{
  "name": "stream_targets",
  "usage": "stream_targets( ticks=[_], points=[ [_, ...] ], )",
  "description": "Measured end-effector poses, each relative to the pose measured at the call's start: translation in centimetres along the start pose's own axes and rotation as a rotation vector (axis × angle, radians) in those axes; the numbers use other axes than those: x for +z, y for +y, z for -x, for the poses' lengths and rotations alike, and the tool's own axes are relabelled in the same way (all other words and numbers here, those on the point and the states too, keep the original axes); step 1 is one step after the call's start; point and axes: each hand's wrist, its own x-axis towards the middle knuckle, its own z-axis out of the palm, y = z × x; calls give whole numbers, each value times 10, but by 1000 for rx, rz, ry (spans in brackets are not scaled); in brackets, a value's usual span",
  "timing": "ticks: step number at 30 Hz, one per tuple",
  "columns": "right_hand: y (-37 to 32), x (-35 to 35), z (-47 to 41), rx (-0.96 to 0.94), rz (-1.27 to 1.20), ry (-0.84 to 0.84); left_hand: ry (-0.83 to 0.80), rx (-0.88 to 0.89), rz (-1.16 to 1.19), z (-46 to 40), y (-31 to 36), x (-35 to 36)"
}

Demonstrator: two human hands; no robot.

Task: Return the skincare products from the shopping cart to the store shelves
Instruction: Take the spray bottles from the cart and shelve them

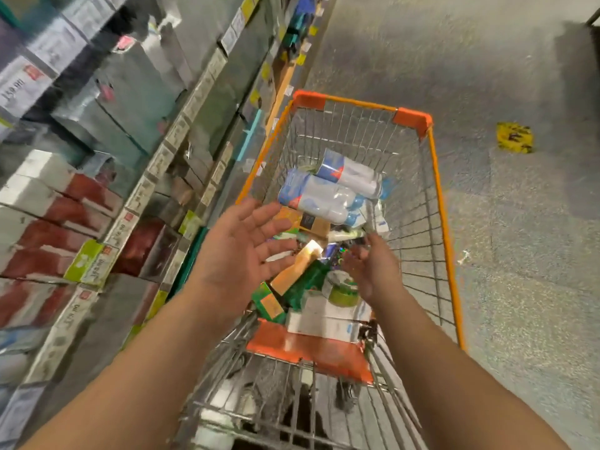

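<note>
As both arms reach over a shopping cart (435,177) at the centre of the frame, the left hand (240,251) spreads its fingers wide, palm up and empty, while the right hand (370,271) hovers with loosely bent fingers, gripping nothing. Below them the skincare products (324,228) lie heaped in the wire basket: pale blue bottles (328,196) toward the far end, an orange box (292,271) and green packs (305,280) nearer the hands, a small green-lidded jar (341,287) at lower centre. The step in hand appears to be choosing the next item to lift out. That calls for lowering one hand between the wire sides and closing on a single box without dragging its neighbours. The store shelves (136,196), blurred, fill the left of the frame, close beside the cart's orange rim; open floor (519,254) lies at right.
</note>
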Motion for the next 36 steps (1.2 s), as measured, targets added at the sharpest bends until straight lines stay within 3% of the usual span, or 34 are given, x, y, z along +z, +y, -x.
stream_targets(
  ticks=[4, 10, 14, 20, 24, 26, 31, 36],
  points=[
    [4, 3, -71, 9, 60, 80, 43, -73, 13, -36, -21, 0],
    [18, 17, -142, -44, 238, 34, 132, -117, -1, -70, -44, -12],
    [19, 34, -177, -6, 219, -26, 170, -133, -14, -81, -48, -22],
    [11, 53, -209, 55, 27, 57, 200, -132, -13, -86, -52, -35],
    [14, 48, -205, -21, 60, 41, 211, -122, -21, -86, -57, -38],
    [16, 50, -194, -54, -34, 61, 216, -126, -43, -82, -58, -36],
    [28, 66, -149, -214, 15, 224, 275, -117, -126, -69, -55, -28],
    [21, 66, -93, -420, 5, 340, 234, -57, -213, -45, -37, -16]
  ],
)
